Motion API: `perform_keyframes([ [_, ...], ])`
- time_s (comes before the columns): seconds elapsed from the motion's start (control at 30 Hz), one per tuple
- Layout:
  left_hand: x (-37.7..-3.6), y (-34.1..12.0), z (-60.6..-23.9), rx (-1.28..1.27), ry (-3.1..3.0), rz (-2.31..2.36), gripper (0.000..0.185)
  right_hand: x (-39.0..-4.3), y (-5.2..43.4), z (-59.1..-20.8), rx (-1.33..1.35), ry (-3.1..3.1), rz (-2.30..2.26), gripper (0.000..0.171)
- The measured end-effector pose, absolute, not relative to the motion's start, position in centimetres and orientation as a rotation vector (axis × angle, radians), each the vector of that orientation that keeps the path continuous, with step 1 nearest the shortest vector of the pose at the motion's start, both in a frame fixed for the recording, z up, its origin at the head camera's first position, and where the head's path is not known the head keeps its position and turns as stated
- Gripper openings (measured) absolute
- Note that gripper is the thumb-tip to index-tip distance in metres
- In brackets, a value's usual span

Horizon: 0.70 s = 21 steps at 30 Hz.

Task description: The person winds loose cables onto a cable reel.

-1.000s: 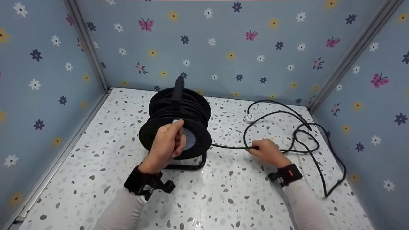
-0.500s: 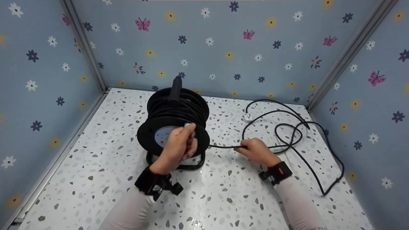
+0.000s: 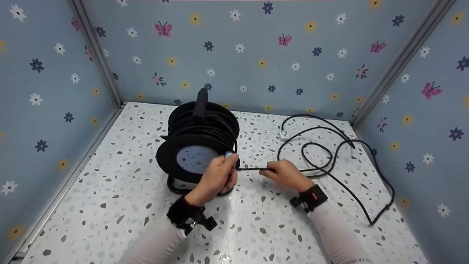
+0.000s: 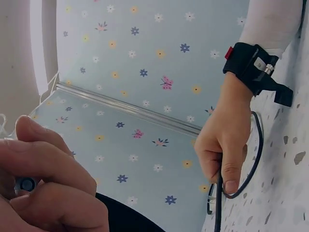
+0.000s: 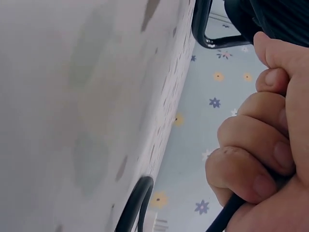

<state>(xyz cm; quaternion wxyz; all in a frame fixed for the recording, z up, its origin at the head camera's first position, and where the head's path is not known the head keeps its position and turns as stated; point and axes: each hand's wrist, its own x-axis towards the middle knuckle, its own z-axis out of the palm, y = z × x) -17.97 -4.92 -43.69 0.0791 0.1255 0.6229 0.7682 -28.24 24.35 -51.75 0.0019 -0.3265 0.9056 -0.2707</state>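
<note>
A black cable reel [image 3: 199, 146] stands on the speckled worktop [image 3: 110, 190], a little left of the middle. Its round front face has a pale blue label. A black handle sticks up at the top of the reel, at 12 o'clock.

The left hand [image 3: 219, 178] is at the reel's front rim, at about 4 o'clock on the round face. Its fingers are curled tight around a small light blue knob [image 3: 228, 155]. In the left wrist view the curled fingers [image 4: 48, 179] fill the low corner, and a small dark round part peeks out between them.

The right hand [image 3: 285, 173] is just to the right of the reel, near the left hand but not touching it. It pinches the black cable [image 3: 253, 169], which runs straight from the hand to the reel. In the right wrist view the fingers [image 5: 251, 164] wrap right around the cable.

Past the right hand, the loose cable lies in big loops on the worktop toward 2 o'clock. It ends at a small white plug [image 3: 284, 135] near the back wall.

The walls are blue with flowers and butterflies.
</note>
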Motion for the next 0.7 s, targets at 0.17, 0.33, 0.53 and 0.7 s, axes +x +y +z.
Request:
perform_keyframes([
  [0.17,-17.9,-4.5,-44.9,0.353,1.963,2.167,0.058,-28.2,23.0,-52.0,-1.115,2.825,-0.816,0.045],
  [0.33,-17.9,-4.2,-46.1,0.339,2.043,2.060,0.060,-28.2,22.4,-52.0,-1.092,2.802,-0.795,0.042],
  [0.53,-17.9,-4.2,-48.0,0.291,2.147,1.935,0.058,-28.1,22.4,-51.9,-1.004,2.797,-0.797,0.039],
  [0.7,-17.8,-4.8,-49.4,0.231,2.243,1.808,0.058,-28.1,22.4,-51.9,-0.997,2.790,-0.779,0.039],
])
